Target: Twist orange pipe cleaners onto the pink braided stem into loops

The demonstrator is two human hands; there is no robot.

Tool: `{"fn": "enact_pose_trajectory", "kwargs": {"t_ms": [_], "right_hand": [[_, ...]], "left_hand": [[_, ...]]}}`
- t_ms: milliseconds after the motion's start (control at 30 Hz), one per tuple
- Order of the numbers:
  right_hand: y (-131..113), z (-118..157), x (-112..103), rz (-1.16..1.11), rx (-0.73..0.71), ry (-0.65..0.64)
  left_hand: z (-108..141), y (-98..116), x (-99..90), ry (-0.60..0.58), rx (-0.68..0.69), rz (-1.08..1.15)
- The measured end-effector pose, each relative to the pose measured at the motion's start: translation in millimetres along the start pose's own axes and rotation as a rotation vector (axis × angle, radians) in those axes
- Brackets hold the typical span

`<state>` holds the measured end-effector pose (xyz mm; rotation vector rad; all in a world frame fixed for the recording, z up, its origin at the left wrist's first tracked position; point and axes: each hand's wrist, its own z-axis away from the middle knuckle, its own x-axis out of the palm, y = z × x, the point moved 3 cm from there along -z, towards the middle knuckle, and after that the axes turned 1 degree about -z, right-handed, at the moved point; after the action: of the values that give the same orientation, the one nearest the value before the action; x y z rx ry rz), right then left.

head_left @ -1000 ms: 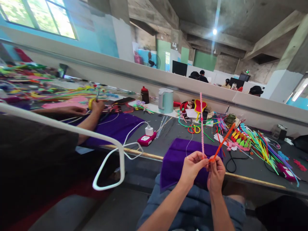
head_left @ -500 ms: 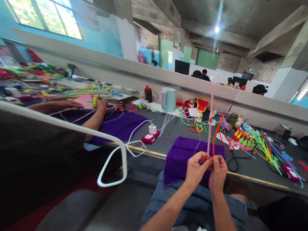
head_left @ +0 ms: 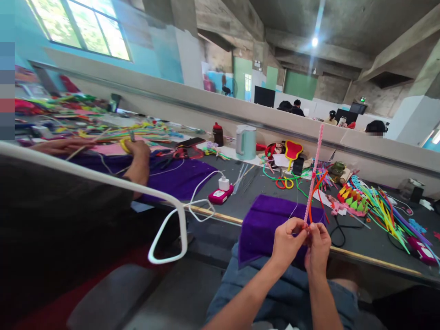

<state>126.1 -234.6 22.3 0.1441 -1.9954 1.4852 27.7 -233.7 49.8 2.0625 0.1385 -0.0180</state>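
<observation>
My left hand pinches the lower end of a long pink twisted pipe cleaner, which stands up tilted slightly right. Close beside it, my right hand has its fingers closed on an orange pipe cleaner that bends upward to the right. Both sets of fingertips meet, and a small orange bit between them is mostly hidden. A thin thread or wire rises near my left hand. Under the hands lies a purple cloth, draped over the table edge onto my lap.
On the table are scissors, a kettle, a red-capped bottle, a magenta power strip with a white cable and bundled colourful pipe cleaners. At left, a co-worker's hand holds yellow-handled scissors; a white curved frame stands between us.
The pink pipe cleaner leans further right, and the orange one tilts right too. My hands keep their pinch. The co-worker's hand with the scissors has shifted, and the view has swung slightly left.
</observation>
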Motion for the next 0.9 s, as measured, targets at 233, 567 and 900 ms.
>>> {"fn": "enact_pose_trajectory", "kwargs": {"t_ms": [233, 567, 900], "right_hand": [[-5.2, -0.4, -0.4, 0.015, 0.004, -0.008], [-4.5, -2.6, -0.9, -0.071, 0.09, -0.034], [-5.5, -9.6, -2.2, -0.001, 0.183, -0.066]], "left_hand": [[0.5, 1.5, 1.1, -0.003, 0.017, -0.04], [-4.2, 2.0, 1.3, -0.074, -0.106, 0.183], [2.6, -3.1, -2.2, -0.122, -0.051, 0.064]]}}
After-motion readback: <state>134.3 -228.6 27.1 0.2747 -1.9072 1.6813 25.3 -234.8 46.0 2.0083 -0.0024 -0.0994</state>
